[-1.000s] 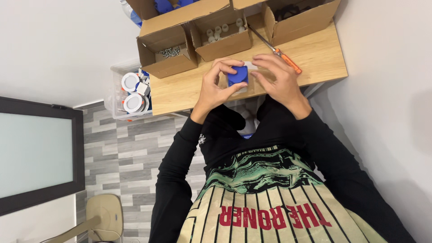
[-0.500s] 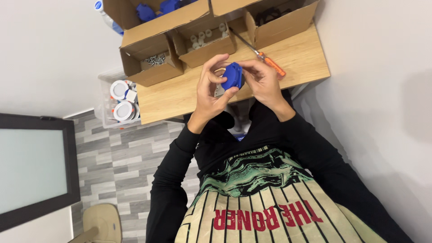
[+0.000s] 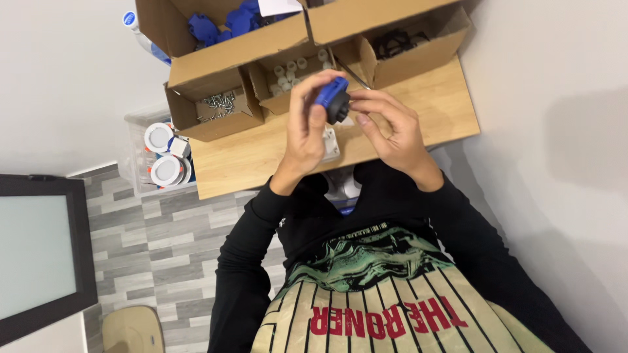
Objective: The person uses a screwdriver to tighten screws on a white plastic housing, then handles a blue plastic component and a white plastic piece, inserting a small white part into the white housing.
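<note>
Item in hand: one small blue and black round part (image 3: 332, 99), held above the far half of the wooden table (image 3: 261, 153). Your left hand (image 3: 307, 127) has fingers curled closed around it, thumb along its near side; your right hand (image 3: 386, 124) has fingers half open, tips touching the part's black face, holding nothing of its own. For a clean fit, keep your left grip steady and let your right fingertips do the fine work, square to the face. A small white piece (image 3: 331, 144) lies on the table under your left hand. Containers, far side: open cardboard box (image 3: 216, 108) at left, loose screws; middle box (image 3: 291, 72), small white cylinders; right box (image 3: 405, 46), black parts; farthest box (image 3: 229, 23), blue parts. Clear plastic tub (image 3: 160, 157) left of the table, round white fittings.
</note>
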